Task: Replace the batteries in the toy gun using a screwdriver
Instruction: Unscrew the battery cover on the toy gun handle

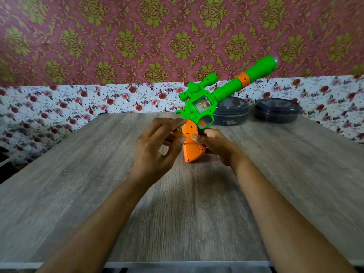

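We hold the gun (199,107) up near the middle of the view. Our right hand (214,144) is wrapped round its orange grip (191,142) from the 3 o'clock side. Our left hand (155,146) sits at the grip's 9 o'clock with its fingers loosely bent, and the index tip and thumb lie against the grip's rear edge. Something small and yellowish shows behind those fingers, but we cannot tell whether the hand is holding it. The gun's long axis runs from the butt at 6 o'clock up through the green body to the muzzle at 2 o'clock, well above the tabletop (78,184). The broad side of the grip faces us, and a small dark hole sits near the butt. We judge the battery cover to be there, so the left hand is the freer one to work on it. We see no screwdriver plainly. The tabletop is grey wood grain. Two dark round tubs (277,110) stand at its far edge, around 1 o'clock. Behind them are a floral cloth and red-and-gold wallpaper.
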Demonstrator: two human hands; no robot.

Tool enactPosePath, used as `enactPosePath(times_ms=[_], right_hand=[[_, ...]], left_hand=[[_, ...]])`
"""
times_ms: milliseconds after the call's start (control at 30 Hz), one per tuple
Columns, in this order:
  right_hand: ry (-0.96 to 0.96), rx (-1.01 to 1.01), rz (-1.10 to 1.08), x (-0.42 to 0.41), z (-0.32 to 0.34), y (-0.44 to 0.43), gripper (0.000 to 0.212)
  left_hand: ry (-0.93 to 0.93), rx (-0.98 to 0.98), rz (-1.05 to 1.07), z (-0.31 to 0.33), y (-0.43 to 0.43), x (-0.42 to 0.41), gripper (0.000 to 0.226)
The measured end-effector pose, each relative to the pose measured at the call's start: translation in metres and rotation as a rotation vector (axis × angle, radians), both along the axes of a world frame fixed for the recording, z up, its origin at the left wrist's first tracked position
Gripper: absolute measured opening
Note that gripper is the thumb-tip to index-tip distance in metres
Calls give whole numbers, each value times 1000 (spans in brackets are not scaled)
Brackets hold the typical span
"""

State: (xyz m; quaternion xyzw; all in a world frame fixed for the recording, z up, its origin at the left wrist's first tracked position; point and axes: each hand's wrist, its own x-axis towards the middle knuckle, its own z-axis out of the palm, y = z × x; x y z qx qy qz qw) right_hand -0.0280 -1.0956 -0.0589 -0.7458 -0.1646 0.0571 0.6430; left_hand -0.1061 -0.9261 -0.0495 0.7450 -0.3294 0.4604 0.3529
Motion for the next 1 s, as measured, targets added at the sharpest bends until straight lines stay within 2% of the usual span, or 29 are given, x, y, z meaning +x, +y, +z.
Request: enactPosePath(times_ms=[200,333,433,633,800,1000], right_hand=[[-5,-33,-1,0,2,0,32],[-13,-9,3,-1,2,0,33],[-5,13,-2,0,-1,0,32],[11,33,0,-1,-1,-1,28],[17,13,-14,-2,0,-1,29],[16,-16,-22,0,0,-1,19]], left_hand=[[9,-27,-35,1,0,-1,35],[1,2,22,2,0,-2,30],[37,-67,29,3,-1,-2,19],[117,-154,-11,1,-2,-2,27],[46,-97,28,2,-1,-1,19],[16,-54,-7,5,1,-2,31]])
